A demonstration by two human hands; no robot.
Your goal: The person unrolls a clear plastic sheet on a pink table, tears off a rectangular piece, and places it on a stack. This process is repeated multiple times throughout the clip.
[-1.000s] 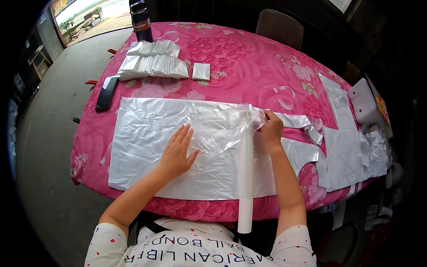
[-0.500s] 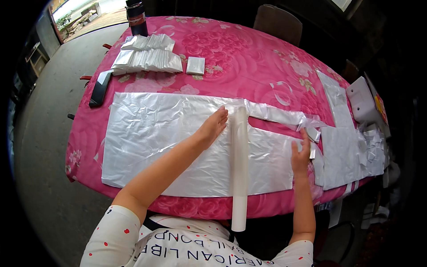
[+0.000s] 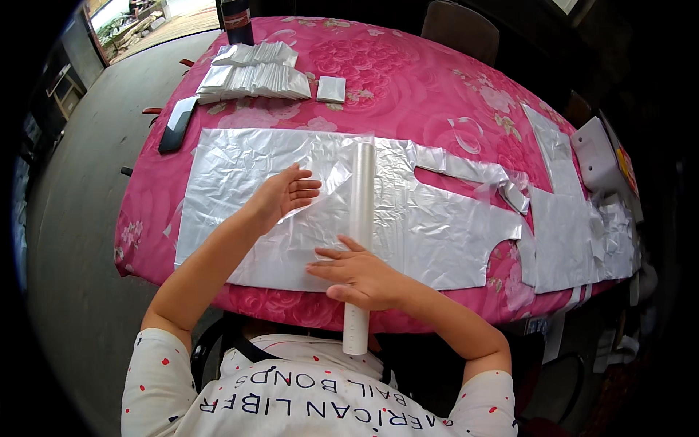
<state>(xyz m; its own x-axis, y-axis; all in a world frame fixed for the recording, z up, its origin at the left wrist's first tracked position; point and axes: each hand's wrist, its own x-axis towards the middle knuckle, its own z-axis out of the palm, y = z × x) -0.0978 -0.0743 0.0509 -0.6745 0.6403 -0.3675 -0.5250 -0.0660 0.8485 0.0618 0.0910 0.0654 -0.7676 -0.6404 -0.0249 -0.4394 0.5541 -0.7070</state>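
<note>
1. The right hand [image 3: 360, 277] has been brought back from the sheet's right part and is now laid flat, fingers spread, across the white roll [image 3: 360, 226].
2. The left hand [image 3: 285, 195], fingers loosely open, stays pressed on the silver plastic sheet [image 3: 437, 218]; smoothing appears under way.

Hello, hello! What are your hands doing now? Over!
Left hand flat on silver sheet, open. Right hand open, resting on roll lying across the sheet. Nothing in the way.
</note>
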